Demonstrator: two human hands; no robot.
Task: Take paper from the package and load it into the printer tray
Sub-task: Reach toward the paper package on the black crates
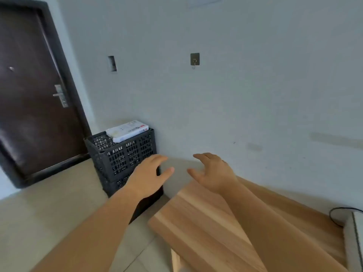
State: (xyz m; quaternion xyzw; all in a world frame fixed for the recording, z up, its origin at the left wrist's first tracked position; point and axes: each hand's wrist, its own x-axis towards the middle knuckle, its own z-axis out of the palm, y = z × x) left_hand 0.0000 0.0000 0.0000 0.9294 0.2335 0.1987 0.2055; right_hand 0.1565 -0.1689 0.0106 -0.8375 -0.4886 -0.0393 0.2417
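At the far left stands a dark brown door [33,91] with a metal handle [60,96], shut in its dark frame. Just right of it, on the pale wall [255,85], there is a small rectangular recess [112,63], and farther right a small square metal hook [194,59]. Below the recess, black perforated plastic crates [121,154] are stacked against the wall on the beige tiled floor [49,213]; the white paper package [127,130] lies flat on top of the upper crate, toward its back right corner, well beyond both hands. The left hand [147,175] reaches forward in front of the crates, fingers spread and holding nothing, its thumb pointing right. Near it, with a gap between the two, the right hand [211,171] is likewise spread and empty, fingers slightly curled, raised over the far end of a light wooden tabletop [196,222]. Both bare forearms stretch up from the bottom edge. At the far right, a black cable [334,214] loops on the table beside the edge of a light grey device [355,242], mostly cut off by the frame, so what it is cannot be told
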